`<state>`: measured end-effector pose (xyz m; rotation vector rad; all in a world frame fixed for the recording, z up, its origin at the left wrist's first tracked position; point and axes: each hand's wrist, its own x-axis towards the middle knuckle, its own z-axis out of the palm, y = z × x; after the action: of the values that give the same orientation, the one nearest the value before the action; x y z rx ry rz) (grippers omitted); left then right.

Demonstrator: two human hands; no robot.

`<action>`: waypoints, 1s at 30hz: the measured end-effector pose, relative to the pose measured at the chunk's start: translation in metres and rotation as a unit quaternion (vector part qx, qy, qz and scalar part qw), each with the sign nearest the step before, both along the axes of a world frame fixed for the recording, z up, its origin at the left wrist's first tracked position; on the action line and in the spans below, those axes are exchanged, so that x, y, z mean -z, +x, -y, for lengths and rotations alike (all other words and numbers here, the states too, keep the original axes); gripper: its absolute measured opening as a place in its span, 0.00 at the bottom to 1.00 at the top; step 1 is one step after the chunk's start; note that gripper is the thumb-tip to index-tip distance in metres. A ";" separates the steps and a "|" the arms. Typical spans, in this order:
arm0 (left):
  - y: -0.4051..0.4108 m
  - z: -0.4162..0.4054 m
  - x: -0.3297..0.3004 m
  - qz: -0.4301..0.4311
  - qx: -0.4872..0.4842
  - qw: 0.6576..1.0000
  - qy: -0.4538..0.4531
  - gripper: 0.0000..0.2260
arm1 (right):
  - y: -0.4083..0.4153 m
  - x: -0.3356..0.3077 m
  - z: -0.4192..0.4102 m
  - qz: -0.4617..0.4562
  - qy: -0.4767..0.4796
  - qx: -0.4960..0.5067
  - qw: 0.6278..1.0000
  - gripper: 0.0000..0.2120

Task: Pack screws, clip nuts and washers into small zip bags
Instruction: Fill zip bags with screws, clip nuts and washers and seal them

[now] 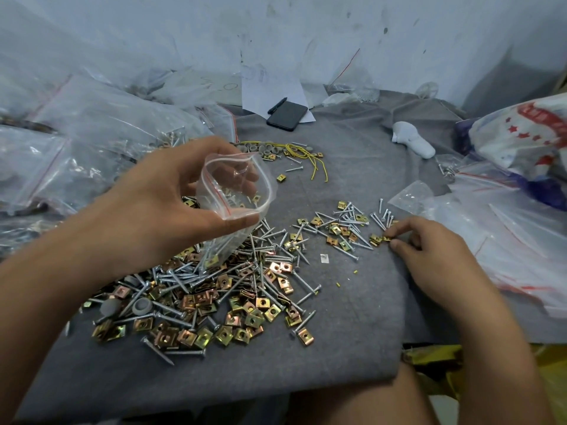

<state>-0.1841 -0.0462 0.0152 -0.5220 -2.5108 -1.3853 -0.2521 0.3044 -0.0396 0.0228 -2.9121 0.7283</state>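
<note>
Left hand (159, 207) up over the worktop (352, 317), fingers curled round one small clear zip bag (236, 191), red-striped mouth gaping, a few screws and a clip nut inside. Below it, one big heap (221, 289): silvery threaded screws and brassy square clip nuts, too many to count, two grey round washers (141, 305) among them. Right hand (429, 250) down on grey felt, fingertips pinching one clip nut (387, 238).
</note>
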 end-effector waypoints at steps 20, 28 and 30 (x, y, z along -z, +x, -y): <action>0.000 -0.002 0.001 0.009 0.000 1.000 0.007 0.24 | 0.020 -0.028 0.095 0.194 -0.874 -0.001 0.446 0.23; 0.002 -0.006 0.002 0.012 0.014 1.000 -0.007 0.24 | 0.036 -0.058 0.110 0.117 -0.820 -0.123 0.546 0.18; 0.003 -0.009 0.001 0.006 0.016 1.000 -0.013 0.23 | 0.044 -0.068 0.119 0.087 -0.778 -0.182 0.595 0.18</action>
<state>-0.1816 -0.0375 0.0143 -0.5640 -2.5440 -1.3726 -0.2079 0.1855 0.0282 0.3483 -1.2999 3.0164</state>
